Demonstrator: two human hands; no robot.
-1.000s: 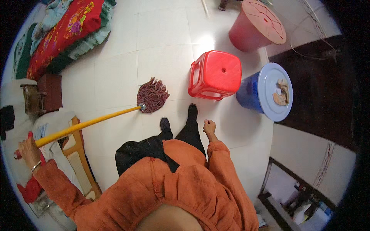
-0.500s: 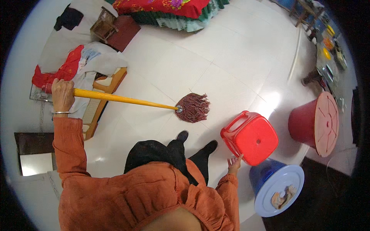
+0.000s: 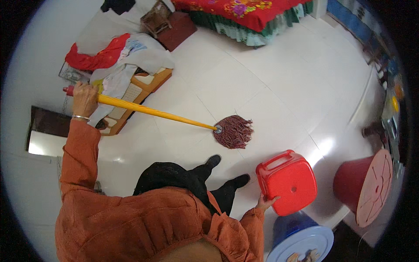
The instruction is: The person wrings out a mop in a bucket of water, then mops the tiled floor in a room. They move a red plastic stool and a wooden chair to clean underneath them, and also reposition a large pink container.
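Observation:
My left hand (image 3: 85,101) is wrapped round the upper end of a yellow mop handle (image 3: 148,110), whose red tip sticks out beyond my fist. The handle slants down to a dark reddish string mop head (image 3: 234,132) resting on the floor in front of my feet. At my right side stands a red plastic stool (image 3: 291,185) with an opening in its side. My right hand (image 3: 266,203) grips the stool's near left edge, thumb over the seat and the other fingers mostly hidden beneath.
Right of the stool is a dark red bucket with a pink lid (image 3: 374,187); nearer me, a blue bucket has a pale blue lid (image 3: 321,242). A wooden-framed sofa (image 3: 150,87) with cloths stands left. A red-covered bed (image 3: 257,17) is at the far side, a cluttered table (image 3: 390,118) far right.
The view has turned, so the room sits differently in it. My right hand, earlier at the stool's edge with fingers spread, now closes on that edge. The left hand keeps its hold on the mop.

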